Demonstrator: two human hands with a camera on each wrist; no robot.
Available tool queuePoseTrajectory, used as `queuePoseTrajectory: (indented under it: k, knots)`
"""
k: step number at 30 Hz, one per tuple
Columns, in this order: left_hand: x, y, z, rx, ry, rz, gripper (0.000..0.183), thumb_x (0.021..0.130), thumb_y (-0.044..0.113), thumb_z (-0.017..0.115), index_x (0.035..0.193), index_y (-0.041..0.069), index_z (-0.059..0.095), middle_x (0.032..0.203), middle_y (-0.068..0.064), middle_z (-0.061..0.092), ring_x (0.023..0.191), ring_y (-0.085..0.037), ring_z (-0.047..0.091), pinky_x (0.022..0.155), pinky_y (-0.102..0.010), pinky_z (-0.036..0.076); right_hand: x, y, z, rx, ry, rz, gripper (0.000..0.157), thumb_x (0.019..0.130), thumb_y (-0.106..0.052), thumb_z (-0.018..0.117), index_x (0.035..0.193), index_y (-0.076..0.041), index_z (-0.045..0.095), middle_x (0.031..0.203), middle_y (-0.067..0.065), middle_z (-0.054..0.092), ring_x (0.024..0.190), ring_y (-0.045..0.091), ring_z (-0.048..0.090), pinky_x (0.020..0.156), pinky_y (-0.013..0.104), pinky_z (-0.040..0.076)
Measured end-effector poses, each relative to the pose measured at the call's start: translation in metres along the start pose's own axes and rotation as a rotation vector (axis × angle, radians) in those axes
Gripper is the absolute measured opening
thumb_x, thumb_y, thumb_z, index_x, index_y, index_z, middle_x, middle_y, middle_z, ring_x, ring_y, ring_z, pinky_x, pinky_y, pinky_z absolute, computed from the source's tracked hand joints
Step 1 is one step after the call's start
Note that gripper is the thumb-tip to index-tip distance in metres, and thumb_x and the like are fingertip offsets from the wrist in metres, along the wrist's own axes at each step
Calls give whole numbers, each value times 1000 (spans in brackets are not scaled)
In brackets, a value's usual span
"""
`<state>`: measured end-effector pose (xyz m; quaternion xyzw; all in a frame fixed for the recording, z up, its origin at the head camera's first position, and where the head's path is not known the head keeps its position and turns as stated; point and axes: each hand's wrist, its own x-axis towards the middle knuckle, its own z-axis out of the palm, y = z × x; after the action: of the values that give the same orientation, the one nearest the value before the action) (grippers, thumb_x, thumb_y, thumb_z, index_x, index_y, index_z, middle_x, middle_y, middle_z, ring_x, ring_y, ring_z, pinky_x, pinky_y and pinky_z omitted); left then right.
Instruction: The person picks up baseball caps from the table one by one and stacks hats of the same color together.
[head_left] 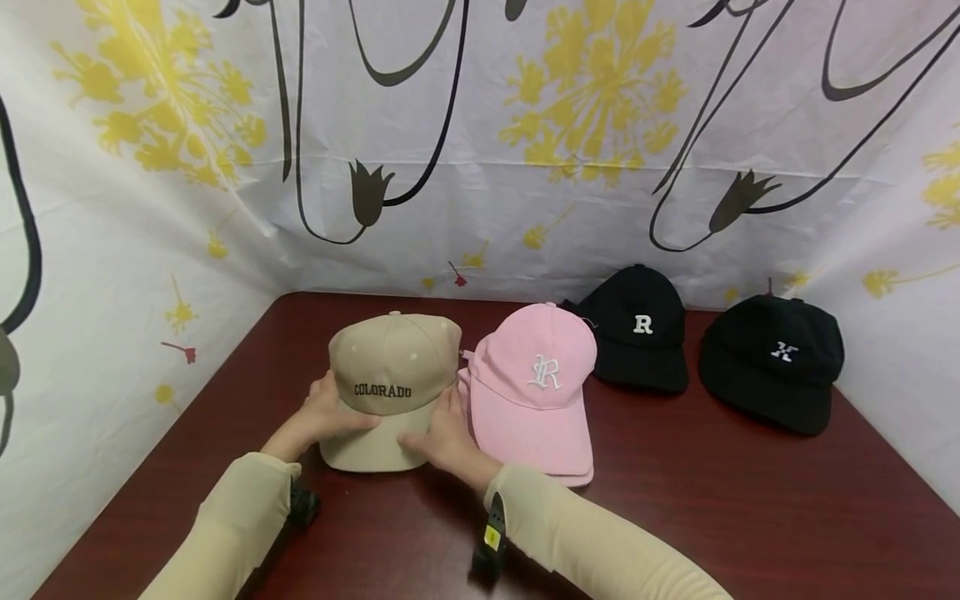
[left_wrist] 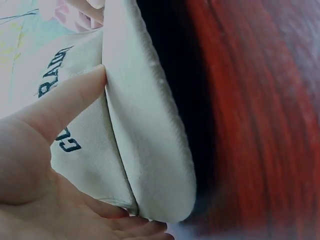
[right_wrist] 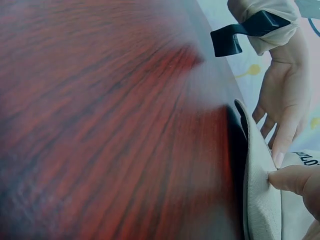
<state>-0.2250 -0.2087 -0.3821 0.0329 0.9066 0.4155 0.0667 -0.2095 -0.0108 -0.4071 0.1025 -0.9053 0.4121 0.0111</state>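
Observation:
A beige baseball cap [head_left: 395, 367] with COLORADO stitched on its front faces me at the left of the table. My left hand [head_left: 330, 412] holds its left side, the thumb lying across the seam where crown and brim meet. On the opposite side my right hand [head_left: 446, 429] grips the cap, with its thumb pressed on the brim [right_wrist: 262, 190]. In the left wrist view, the left fingers [left_wrist: 145, 227] show by the brim's end. Close beside the right hand is a pink cap [head_left: 532, 367] with a white letter, a second pink brim showing beneath it.
Two black caps stand at the back right: one with a white R [head_left: 637, 333], the other with a small white emblem [head_left: 776, 358]. The dark red wooden table [head_left: 675, 500] ends at patterned white cloth [head_left: 465, 125] behind and at both sides.

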Motion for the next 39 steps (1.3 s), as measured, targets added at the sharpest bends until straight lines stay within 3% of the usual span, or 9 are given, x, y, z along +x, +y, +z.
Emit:
queuePoseTrajectory:
  k: [6,11,19,27,32,35,39]
  knots:
    - [-3,6,3,-7,31,-26,110,70,24,79,142,-11,4,139,-36,12,127,-51,14,99,-62,21,0,-2,-7,60,-15,-33,102,70,-19,78,136,23,13,142,36,17,134,40,18,107,42,21]
    - [-7,13,4,-6,55,7,112,70,21,79,143,-10,-1,140,-37,7,129,-52,9,100,-62,18,-3,-4,-16,112,-47,-45,99,71,-20,76,136,22,14,142,36,18,133,38,21,107,41,23]
    - [-12,27,0,7,36,23,115,77,22,75,140,-11,-15,144,-36,-9,133,-50,-5,103,-60,12,-7,-6,-31,191,-104,-125,76,75,-16,73,135,9,33,136,26,37,128,34,31,105,45,26]
    - [-16,45,-5,-5,56,67,115,77,25,74,141,-10,-15,146,-34,-9,134,-48,-6,104,-60,12,-7,-8,-46,111,-176,-95,86,79,-24,72,140,13,24,142,30,29,132,36,28,106,44,24]
    - [-15,56,-6,-15,56,80,112,80,25,72,141,-9,-15,146,-34,-10,134,-48,-6,103,-60,14,-10,-7,-65,170,-212,-169,72,81,-21,70,134,13,34,119,30,48,109,37,48,91,44,40]
    - [-15,62,-6,-18,64,94,111,81,24,71,142,-8,-15,146,-33,-11,133,-49,-5,102,-61,16,-11,-6,-78,199,-227,-216,69,83,-19,69,136,10,35,125,28,45,116,36,44,96,45,37]
    - [-13,70,-4,-18,85,132,111,81,24,72,142,-8,-15,147,-31,-11,134,-47,-4,102,-60,18,-14,-4,-97,176,-222,-210,73,84,-20,68,141,7,30,145,23,29,135,32,24,108,44,19]
